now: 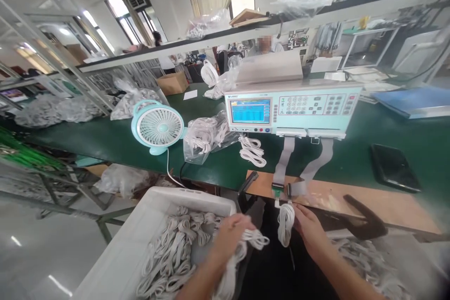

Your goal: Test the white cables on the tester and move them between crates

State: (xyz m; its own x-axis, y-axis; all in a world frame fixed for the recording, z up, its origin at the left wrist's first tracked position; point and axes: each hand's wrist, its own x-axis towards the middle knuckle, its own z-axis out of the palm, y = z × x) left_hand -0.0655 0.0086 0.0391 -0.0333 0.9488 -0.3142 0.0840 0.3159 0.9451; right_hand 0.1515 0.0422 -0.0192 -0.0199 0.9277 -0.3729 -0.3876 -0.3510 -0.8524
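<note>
My left hand [230, 236] is closed around a coiled white cable [258, 239], whose loops stick out to the right of the fingers, over the crate's right edge. My right hand [309, 225] pinches the side of another bundled white cable [286, 227]. This bundle hangs below a small green connector board [277, 192] at the bench's front edge, its plug end up by the board. Grey ribbon cables [284, 161] run from the board area up to a pale blue tester [298, 108] with a lit blue screen.
A white crate [119, 229] of coiled cables stands at lower left. More white cables [369, 262] lie at lower right. On the green bench are a small fan [160, 126], a bagged cable bundle [202, 138], loose coils [252, 151] and a black phone [393, 167]. People sit farther back.
</note>
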